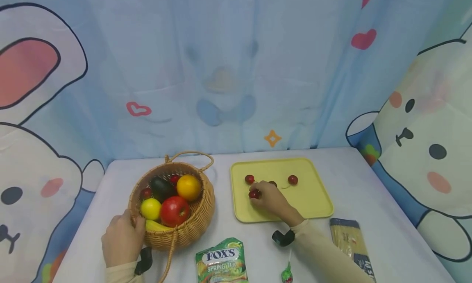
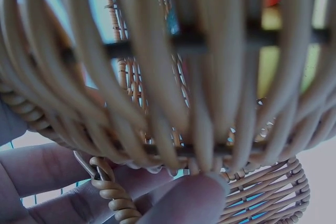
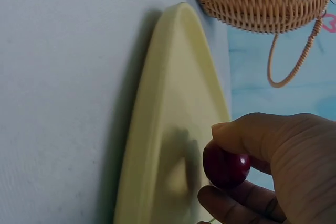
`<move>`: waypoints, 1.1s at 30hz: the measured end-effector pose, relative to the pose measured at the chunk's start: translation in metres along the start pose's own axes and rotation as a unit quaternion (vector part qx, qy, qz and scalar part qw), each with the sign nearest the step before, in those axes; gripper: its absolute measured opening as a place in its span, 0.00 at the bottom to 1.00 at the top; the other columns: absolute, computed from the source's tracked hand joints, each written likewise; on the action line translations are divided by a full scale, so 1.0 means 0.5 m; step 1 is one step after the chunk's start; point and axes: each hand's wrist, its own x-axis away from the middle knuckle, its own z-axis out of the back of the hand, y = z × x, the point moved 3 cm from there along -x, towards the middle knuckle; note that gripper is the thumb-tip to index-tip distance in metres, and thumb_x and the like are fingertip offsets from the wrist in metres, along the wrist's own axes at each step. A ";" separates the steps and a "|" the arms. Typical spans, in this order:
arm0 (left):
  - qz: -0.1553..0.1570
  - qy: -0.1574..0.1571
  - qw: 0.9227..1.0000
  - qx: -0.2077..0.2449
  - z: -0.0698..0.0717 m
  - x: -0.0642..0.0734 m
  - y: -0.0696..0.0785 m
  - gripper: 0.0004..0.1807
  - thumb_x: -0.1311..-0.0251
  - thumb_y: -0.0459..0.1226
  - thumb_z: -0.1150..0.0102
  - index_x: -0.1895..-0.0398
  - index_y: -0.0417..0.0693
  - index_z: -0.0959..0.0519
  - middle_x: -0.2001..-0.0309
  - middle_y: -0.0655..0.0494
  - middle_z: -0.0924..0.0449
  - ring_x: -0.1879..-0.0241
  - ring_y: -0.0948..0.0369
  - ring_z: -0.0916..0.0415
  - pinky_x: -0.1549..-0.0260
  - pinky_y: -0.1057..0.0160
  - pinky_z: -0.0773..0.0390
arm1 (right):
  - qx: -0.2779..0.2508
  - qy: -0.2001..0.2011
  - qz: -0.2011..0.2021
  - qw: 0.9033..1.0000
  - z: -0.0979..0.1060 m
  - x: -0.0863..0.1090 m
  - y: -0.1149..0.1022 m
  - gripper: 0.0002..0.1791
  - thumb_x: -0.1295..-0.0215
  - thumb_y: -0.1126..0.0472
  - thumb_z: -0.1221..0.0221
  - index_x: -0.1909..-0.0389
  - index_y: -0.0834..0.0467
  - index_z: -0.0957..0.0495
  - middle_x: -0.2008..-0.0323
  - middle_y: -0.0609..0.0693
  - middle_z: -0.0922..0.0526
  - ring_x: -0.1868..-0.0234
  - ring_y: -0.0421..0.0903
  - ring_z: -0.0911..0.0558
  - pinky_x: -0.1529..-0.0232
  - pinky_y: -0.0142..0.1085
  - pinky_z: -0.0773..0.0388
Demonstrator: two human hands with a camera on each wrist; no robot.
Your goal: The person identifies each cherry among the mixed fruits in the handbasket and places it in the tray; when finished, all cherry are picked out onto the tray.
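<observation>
My right hand [image 1: 271, 198] pinches a dark red cherry [image 3: 226, 164] between thumb and fingers, just over the yellow tray [image 1: 317, 209]. Other cherries [image 1: 293, 179] lie on the tray, one partly hidden behind my hand. My left hand [image 1: 123, 238] grips the near left rim of a wicker basket [image 1: 203, 217]; the left wrist view shows its thumb [image 2: 189, 200] against the weave. In the basket are a red apple [image 1: 175, 211], an orange [image 1: 189, 187], a yellow lemon-like fruit [image 1: 150, 209], a dark green avocado-like fruit [image 1: 162, 189], a banana [image 1: 156, 226] and small red fruits [image 1: 146, 193].
A green Fox's candy bag [image 1: 222, 261] lies in front of the basket. A green-wrapped lollipop [image 1: 287, 273] is by my right forearm, and a tan packet [image 1: 352, 246] lies right of it. A printed curtain [image 1: 236, 70] hangs behind the white table [image 1: 225, 184].
</observation>
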 end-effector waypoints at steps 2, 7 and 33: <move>0.002 -0.005 1.000 -0.002 0.000 -0.001 0.000 0.11 0.43 0.34 0.44 0.76 0.32 0.25 0.81 0.43 0.30 0.82 0.51 0.32 0.83 0.53 0.29 | 0.014 -0.003 -0.013 1.000 -0.007 0.000 0.001 0.13 0.48 0.65 0.29 0.60 0.58 0.17 0.66 0.48 0.18 0.65 0.42 0.23 0.59 0.39 0.22; 0.004 -0.009 1.000 -0.006 -0.001 -0.002 -0.001 0.11 0.43 0.34 0.44 0.75 0.32 0.26 0.82 0.43 0.30 0.82 0.51 0.32 0.83 0.54 0.29 | 0.035 -0.002 -0.033 0.999 -0.012 -0.002 0.000 0.14 0.47 0.63 0.29 0.60 0.57 0.18 0.67 0.48 0.19 0.67 0.42 0.24 0.61 0.39 0.23; 0.002 0.015 1.000 0.000 -0.001 0.001 0.002 0.11 0.44 0.33 0.43 0.80 0.35 0.27 0.82 0.44 0.31 0.83 0.50 0.33 0.84 0.52 0.31 | -0.100 0.007 0.168 0.981 0.070 -0.156 -0.399 0.14 0.35 0.59 0.39 0.52 0.61 0.17 0.51 0.53 0.15 0.58 0.47 0.14 0.57 0.33 0.20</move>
